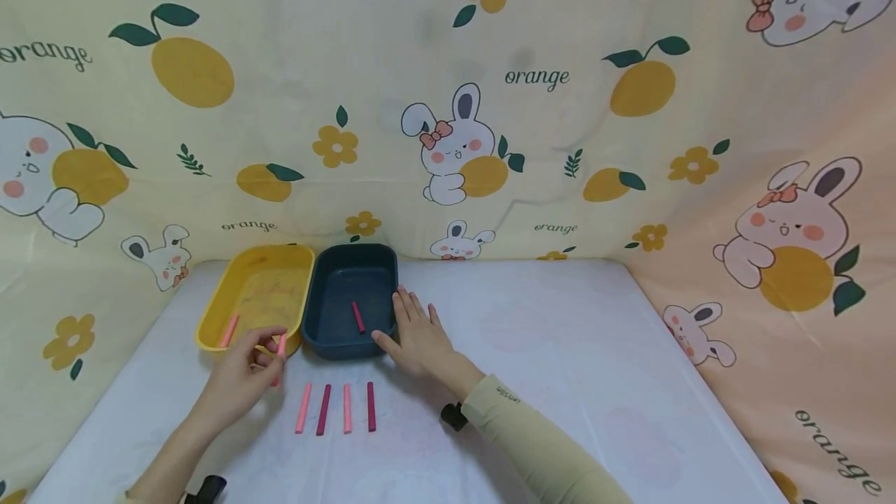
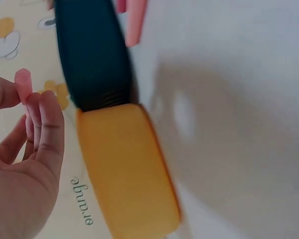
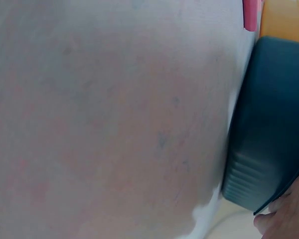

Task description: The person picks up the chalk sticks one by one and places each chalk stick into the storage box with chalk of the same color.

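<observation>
My left hand [image 1: 245, 372] pinches a light pink stick [image 1: 282, 344] between thumb and fingertips, at the near right corner of the yellow tub [image 1: 206, 329]. The same stick [image 2: 23, 85] stands up from the fingers in the left wrist view. My right hand [image 1: 423, 337] rests at the right side of the dark blue tub [image 1: 350, 350], fingers straight and thumb at its near rim. A light pink stick [image 1: 229, 330] lies in the yellow tub, a dark pink stick [image 1: 358, 317] in the blue one.
Several sticks, light pink [image 1: 303, 408] and dark pink [image 1: 323, 410] by turns, lie in a row before the tubs. The tubs stand side by side on a white-covered table [image 1: 546, 372]. A patterned cloth [image 1: 560, 146] hangs behind.
</observation>
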A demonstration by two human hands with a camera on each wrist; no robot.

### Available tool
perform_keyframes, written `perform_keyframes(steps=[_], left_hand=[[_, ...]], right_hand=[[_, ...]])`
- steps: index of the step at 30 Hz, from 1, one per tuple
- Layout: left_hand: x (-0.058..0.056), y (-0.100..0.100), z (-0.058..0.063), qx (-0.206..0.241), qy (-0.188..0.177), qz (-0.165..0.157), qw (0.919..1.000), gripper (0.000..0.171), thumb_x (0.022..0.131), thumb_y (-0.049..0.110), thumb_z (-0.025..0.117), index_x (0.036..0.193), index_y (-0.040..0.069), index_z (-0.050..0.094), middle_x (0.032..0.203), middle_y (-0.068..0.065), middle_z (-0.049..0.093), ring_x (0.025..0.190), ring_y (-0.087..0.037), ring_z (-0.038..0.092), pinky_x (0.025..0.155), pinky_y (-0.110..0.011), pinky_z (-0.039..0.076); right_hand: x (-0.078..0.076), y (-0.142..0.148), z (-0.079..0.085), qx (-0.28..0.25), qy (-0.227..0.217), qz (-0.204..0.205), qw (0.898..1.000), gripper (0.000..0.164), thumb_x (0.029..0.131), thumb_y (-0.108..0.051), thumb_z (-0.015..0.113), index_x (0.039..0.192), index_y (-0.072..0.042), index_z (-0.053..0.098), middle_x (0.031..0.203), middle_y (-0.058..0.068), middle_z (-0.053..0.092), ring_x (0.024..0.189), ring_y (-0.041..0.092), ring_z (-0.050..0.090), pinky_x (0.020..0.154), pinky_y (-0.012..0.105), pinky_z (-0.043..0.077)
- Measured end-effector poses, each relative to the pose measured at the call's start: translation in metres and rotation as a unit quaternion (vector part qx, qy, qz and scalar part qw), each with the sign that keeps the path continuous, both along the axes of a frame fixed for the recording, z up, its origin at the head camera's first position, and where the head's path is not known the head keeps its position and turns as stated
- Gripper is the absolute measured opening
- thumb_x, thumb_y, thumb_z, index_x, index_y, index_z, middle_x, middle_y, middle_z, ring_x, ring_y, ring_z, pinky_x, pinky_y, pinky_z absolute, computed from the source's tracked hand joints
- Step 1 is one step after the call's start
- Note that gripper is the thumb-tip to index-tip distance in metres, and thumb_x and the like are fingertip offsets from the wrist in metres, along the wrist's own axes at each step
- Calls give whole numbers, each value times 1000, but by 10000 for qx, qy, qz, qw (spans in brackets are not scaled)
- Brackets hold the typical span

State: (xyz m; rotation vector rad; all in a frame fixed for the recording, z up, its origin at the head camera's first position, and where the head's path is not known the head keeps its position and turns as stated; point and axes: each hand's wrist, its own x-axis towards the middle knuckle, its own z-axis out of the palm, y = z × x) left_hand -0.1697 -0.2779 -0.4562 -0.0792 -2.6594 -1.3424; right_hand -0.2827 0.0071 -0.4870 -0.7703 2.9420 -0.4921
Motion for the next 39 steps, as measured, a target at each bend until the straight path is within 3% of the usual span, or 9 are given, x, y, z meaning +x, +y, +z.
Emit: perform_keyframes(steps=[4, 7, 14, 19, 23, 29, 39], left_hand=[[-7, -5, 7, 59, 444, 18, 9990, 42, 98, 3, 66, 139, -1, 55, 111, -15, 56, 82, -18, 60, 65, -22, 56], [-16, -11, 12, 17, 585, 77, 9983, 42, 100, 6, 65, 141, -1, 54, 111, -15, 56, 83, -17, 61, 66, -21, 56], [-40, -24, 25, 172, 388, 91, 9991, 44, 102, 7, 59, 144, -4, 50, 115, -18, 53, 84, -21, 61, 67, -26, 60], [-58, -35, 27, 28, 162, 59, 9998, 43, 103, 7, 58, 142, -7, 49, 119, -22, 54, 88, -27, 61, 68, -25, 59], [-71, -44, 25, -197, -141, 57, 9997, 45, 103, 10, 59, 144, -5, 48, 123, -24, 55, 93, -31, 61, 71, -25, 59], [-89, -53, 17, -143, -557, -244, 9980, 47, 103, 8, 59, 145, -8, 46, 125, -28, 56, 90, -29, 66, 76, -36, 62], [-110, -64, -1, -491, -1031, -509, 9922, 45, 103, 7, 61, 142, -10, 47, 119, -29, 59, 91, -29, 69, 76, -34, 61]], right_hand=[[-1, 0, -1, 0, -14, -9, 10000, 90, 104, -69, 32, 167, -7, 13, 175, 6, 6, 161, 26, 9, 126, 57, 12], [-1, 0, -2, 6, -21, -15, 10000, 90, 104, -69, 32, 167, -8, 12, 175, 6, 5, 161, 25, 8, 126, 57, 12], [-1, -1, -1, 44, -44, -31, 10000, 91, 103, -70, 31, 167, -9, 10, 175, 5, 3, 161, 25, 7, 126, 57, 11], [-1, -1, -1, 33, -47, -30, 10000, 91, 104, -70, 31, 167, -9, 10, 175, 5, 4, 161, 25, 7, 126, 57, 12], [-1, -1, -1, 13, 12, -25, 10000, 90, 104, -70, 31, 167, -8, 12, 175, 6, 5, 161, 25, 9, 126, 58, 13], [-3, -1, -3, 49, 28, -13, 10000, 89, 105, -67, 33, 167, -7, 11, 175, 6, 5, 161, 26, 9, 126, 58, 13], [-3, -1, -3, 56, 82, -7, 10000, 88, 105, -66, 33, 167, -6, 12, 175, 7, 6, 160, 27, 10, 125, 59, 13]])
